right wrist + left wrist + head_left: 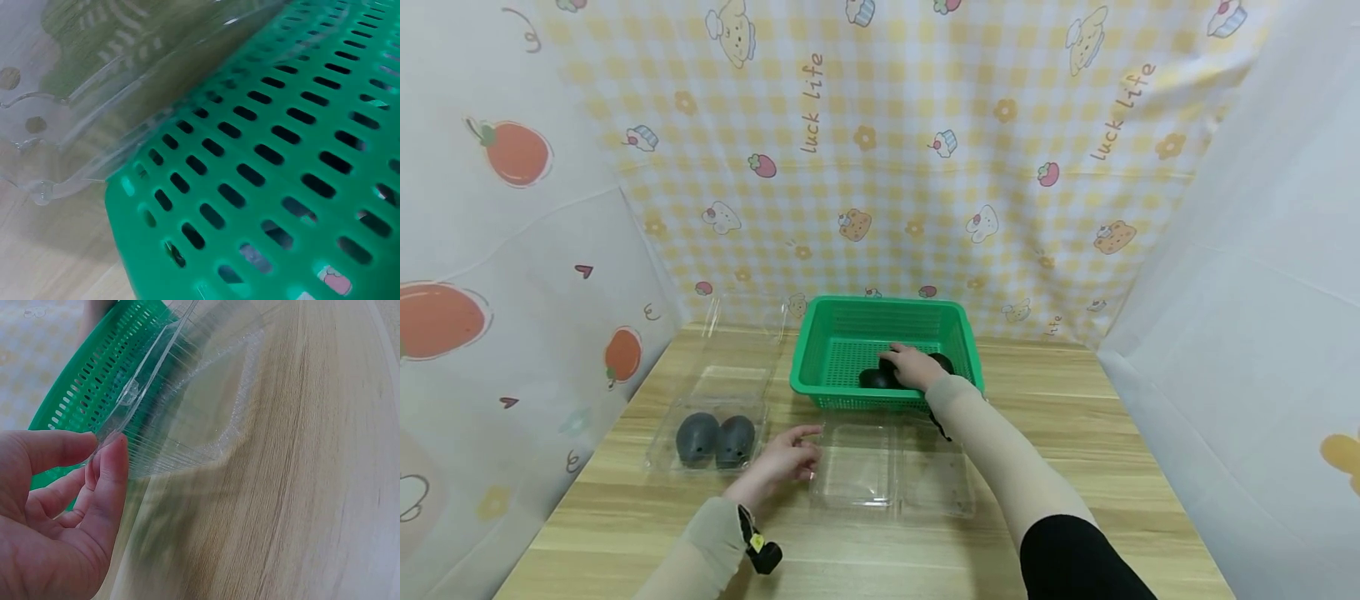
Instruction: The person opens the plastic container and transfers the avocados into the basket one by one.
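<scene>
The green, rectangular, perforated plastic basket stood near the back edge of the wood-grain table, just before a yellow-and-white checked cloth. To its right, wood ran on to the table's right edge. An unfolded, clear plastic hinged box lay just in front of the basket, its two halves side by side, with a strip of table between it and a second clear plastic box on the left, whose lid was raised toward the cloth.

The right hand reached over the basket's front rim and rested on dark, smooth, rounded objects inside it, near the right front corner; whether its fingers had closed round one could not be told. The left hand pinched the rim of the hinged box at a corner between thumb and finger.

Two dark grey, matt, egg-shaped objects sat next to each other in the second box. The hinged box had thin, ribbed, glossy walls; rows of oblong slots pierced the basket's sides.
</scene>
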